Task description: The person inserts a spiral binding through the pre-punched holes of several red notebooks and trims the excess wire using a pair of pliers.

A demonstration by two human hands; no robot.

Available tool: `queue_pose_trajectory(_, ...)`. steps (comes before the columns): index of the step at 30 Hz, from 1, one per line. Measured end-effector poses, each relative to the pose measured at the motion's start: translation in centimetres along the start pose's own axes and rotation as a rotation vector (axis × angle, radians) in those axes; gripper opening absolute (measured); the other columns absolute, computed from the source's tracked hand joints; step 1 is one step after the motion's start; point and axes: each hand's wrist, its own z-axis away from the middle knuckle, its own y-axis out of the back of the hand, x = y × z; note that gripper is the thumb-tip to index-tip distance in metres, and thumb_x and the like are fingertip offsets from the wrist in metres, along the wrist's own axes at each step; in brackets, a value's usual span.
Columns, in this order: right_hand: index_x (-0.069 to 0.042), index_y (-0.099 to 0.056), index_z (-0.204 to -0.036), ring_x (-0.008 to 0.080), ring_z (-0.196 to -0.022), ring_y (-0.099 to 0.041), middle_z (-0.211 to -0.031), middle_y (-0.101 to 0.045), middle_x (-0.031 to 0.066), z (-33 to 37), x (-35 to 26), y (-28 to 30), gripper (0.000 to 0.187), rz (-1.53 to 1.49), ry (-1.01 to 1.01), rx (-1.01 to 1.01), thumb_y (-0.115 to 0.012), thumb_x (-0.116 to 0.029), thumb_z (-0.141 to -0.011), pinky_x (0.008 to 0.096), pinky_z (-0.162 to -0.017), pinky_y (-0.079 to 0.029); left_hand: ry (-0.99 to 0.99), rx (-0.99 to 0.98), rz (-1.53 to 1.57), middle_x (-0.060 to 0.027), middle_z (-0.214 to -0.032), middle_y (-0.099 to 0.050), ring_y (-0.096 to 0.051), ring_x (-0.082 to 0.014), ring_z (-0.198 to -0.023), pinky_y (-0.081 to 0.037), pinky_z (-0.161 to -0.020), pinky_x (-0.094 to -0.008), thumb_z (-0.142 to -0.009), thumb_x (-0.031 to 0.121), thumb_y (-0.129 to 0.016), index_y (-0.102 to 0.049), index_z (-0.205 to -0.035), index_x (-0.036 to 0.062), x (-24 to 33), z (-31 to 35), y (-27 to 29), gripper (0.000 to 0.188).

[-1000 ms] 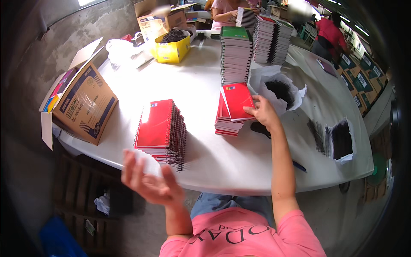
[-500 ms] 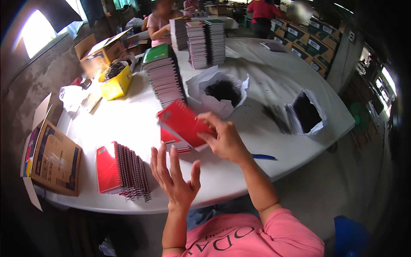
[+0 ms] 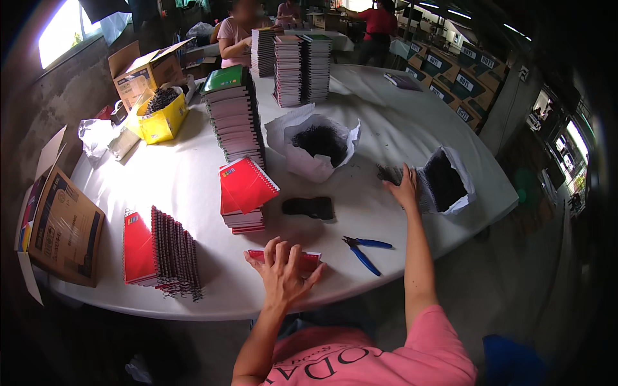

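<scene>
Near the front edge of the bench I can see a red notebook under the left hand, whose grip is spread wide across it, fingers bent down on the cover and thumb at its right end. The right hand reaches well out to the other side, its fingers a little parted at some loose dark wire coils, beside a white wrapper packed with more of them; from here I can't tell whether that grip has hold of a coil. Between the hands lie blue-handled cutters, partly spread, and a flat black object. A pile of red-covered notebooks sits just beyond the left hand, its top ones askew, while a coil-bound red stack stands off to the left.
</scene>
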Motion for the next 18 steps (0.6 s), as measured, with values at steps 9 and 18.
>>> queue_pose_trajectory(9,-0.003,-0.052,-0.122,0.0413,-0.100,-0.058,-0.100,-0.063,0.0219,-2.6,0.1,1.2,0.039,0.370,0.213,-0.410,-0.052,-0.001,-0.083,0.0475,-0.085,-0.047,0.032,0.139,-0.066,-0.0043,-0.098,-0.051,-0.047,-0.0278,-0.100,-0.029,-0.083,-0.0600,-0.055,0.052,-0.078,-0.056,-0.076,0.0114,-0.7,0.2,0.4,0.051)
queue_pose_trajectory(18,-0.022,-0.045,-0.137,0.0227,-0.083,-0.055,-0.089,-0.051,0.0101,4.7,-8.6,9.7,0.048,-0.408,0.428,-0.453,-0.052,-0.010,-0.091,0.0340,-0.079,-0.045,0.081,0.147,-0.051,-0.0038,-0.099,-0.051,-0.049,-0.0246,-0.102,-0.027,-0.084,-0.0629,-0.058,0.052,-0.075,-0.059,-0.082,0.0133,-1.4,0.9,0.1,0.048)
